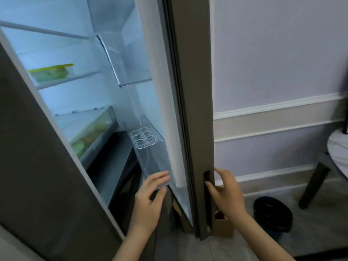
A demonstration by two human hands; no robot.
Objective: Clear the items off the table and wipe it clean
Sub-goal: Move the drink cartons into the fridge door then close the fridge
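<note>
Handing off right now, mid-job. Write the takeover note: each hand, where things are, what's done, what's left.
Left hand: open, fingers straight at the lower door bin, holding nothing.
Right hand: fingers curled on the fridge door edge by its handle recess.
Fridge open; yellow-lidded container sits on a shelf, clear egg tray in the door bin.
Table: only its edge shows at right; cleared or wiped cannot be told.
Left: probably close the door, then check the table.
</note>
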